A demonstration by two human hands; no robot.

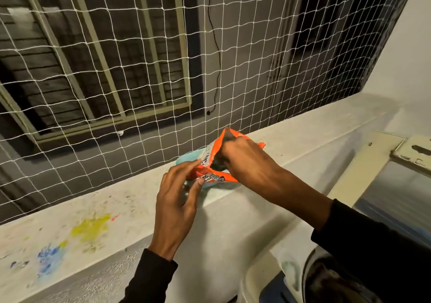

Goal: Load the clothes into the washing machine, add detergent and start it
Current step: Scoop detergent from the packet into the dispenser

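The left hand [177,197] pinched the detergent pouch [218,160] steady on the ledge [303,134] while the right hand's [245,158] grip pulled its mouth open.

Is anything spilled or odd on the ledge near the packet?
Yes. The ledge has yellow and blue stains at its left end, away from the packet. No spilled powder shows.

The orange detergent packet [218,162] stands open-mouthed on the ledge. Both hands pinch it: left at its near edge, right inside its top.
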